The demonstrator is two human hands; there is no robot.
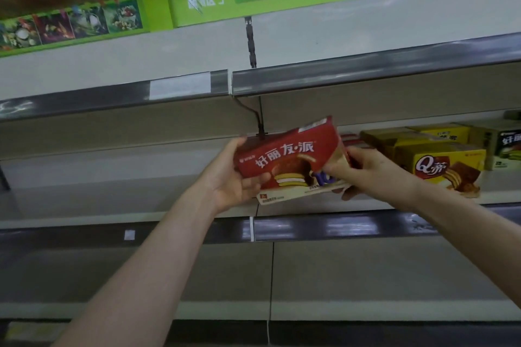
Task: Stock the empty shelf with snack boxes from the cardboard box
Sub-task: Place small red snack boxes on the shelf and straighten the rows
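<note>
A red snack box (290,158) with a chocolate pie picture is held tilted in front of the middle shelf (112,177). My left hand (234,177) grips its left end, thumb on the front. My right hand (366,169) grips its right end, fingers curled over the edge. The box hangs above the shelf's front lip. On the same shelf to the right stand yellow snack boxes (439,160), a second yellow box (445,132) behind, and a green box (507,146) at the far right. The cardboard box is out of view.
Grey price rails run along the shelf above (366,73) and the middle shelf's front (338,225). A black cable and bracket (260,127) hang just behind the red box. A lower shelf (366,276) lies beneath. Green wall banners hang overhead.
</note>
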